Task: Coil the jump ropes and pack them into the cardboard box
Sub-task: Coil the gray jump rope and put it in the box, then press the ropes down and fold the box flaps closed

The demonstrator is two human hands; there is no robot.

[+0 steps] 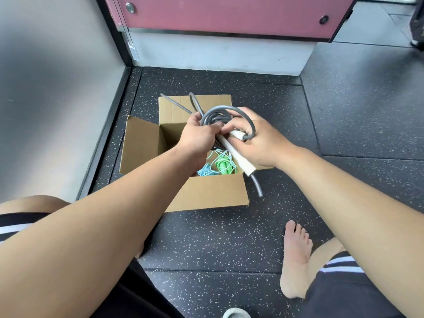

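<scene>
Obs.: a person sits on the dark speckled rubber floor (229,237) with both arms stretched out over an open brown cardboard box (213,191).

Task item: the thick grey jump rope (212,119) is wound in a small, uneven coil held in the air directly above the box opening, between the two hands.
- Two strands run off the coil past the far flap of the box; where they end is not visible, so the coiling looks unfinished.

Grip:
- The left hand (197,134) is closed round the bundle of turns, fingers curled under and thumb on top.
- The right hand (259,138) is curled round the upper end of the rope's white cylindrical handle (231,152). One wide loop of rope passes over its fingers.

Key relation:
- The handle's long axis runs diagonally from the hands down toward the person and to the right, crossing the box's near right corner.
- Its lower end and a short grey tail (257,184) hang outside the box wall, over the floor.
- The right hand is the one on the handle. Judgement: it must swing the handle inward before lowering, or the handle will catch the rim.

Already inside the box: a thin green jump rope (223,165) and a thin light-blue jump rope (206,172), lying side by side on the bottom.
</scene>
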